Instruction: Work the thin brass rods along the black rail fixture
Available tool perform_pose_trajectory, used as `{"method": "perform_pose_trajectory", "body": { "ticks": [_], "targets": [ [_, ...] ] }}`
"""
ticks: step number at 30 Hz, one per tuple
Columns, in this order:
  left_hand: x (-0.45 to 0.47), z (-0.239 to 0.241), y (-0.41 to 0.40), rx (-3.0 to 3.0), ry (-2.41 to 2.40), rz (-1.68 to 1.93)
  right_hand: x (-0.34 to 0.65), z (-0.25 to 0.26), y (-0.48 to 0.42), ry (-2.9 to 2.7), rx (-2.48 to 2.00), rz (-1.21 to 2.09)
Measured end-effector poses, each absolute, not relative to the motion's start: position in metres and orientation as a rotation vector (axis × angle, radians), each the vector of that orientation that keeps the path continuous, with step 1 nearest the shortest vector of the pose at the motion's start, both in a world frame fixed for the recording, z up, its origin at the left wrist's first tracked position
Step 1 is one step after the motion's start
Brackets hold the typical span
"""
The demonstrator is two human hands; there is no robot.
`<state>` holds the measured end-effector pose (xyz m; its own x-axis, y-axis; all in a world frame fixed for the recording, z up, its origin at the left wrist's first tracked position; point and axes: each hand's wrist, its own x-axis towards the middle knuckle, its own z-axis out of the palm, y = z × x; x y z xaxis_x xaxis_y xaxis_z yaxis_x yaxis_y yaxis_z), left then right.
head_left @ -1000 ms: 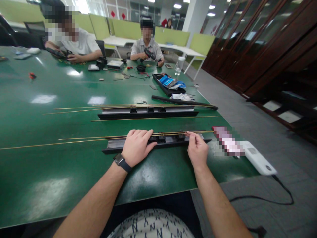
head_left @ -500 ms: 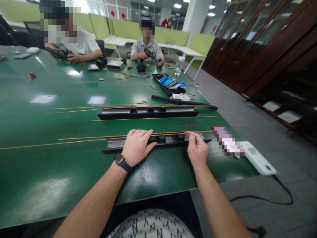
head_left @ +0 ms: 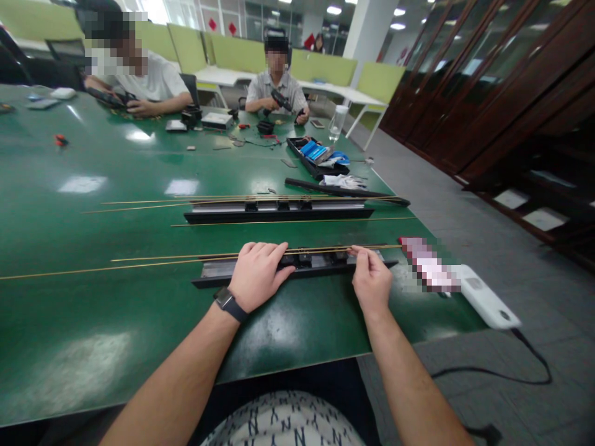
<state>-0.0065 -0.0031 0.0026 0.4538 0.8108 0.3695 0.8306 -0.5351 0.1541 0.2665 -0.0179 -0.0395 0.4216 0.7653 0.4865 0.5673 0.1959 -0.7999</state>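
A long black rail with a silvery inner strip [head_left: 218, 269] lies crosswise on the green table in front of me. Small black blocks [head_left: 304, 258] sit along it, and thin gold rods [head_left: 158, 257] run over its length, sticking out far to the left. My left hand [head_left: 258, 275], with a dark watch at the wrist, is wrapped over the rail's left half, thumb on the near side; its fingertips are hidden behind the rail. Near the right end, the thumb and forefinger of my right hand [head_left: 373, 280] pinch a gold rod just above the rail.
A second similar rail [head_left: 279, 215] with rods lies beyond. Farther off are a black tube [head_left: 344, 191], white gloves [head_left: 343, 181] and a tray with blue items [head_left: 316, 155]. At right are a blurred pink item [head_left: 425, 263] and a white corded device [head_left: 488, 300]. Two people sit opposite.
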Motion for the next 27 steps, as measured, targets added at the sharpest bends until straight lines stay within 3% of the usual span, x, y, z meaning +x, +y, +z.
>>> {"method": "perform_pose_trajectory", "body": {
  "ticks": [27],
  "targets": [
    [-0.0062,0.0029,-0.0029,-2.646,-1.492,-0.633,0.2651,-0.0395,-0.0191,-1.309,-1.464,0.202]
  ]
}}
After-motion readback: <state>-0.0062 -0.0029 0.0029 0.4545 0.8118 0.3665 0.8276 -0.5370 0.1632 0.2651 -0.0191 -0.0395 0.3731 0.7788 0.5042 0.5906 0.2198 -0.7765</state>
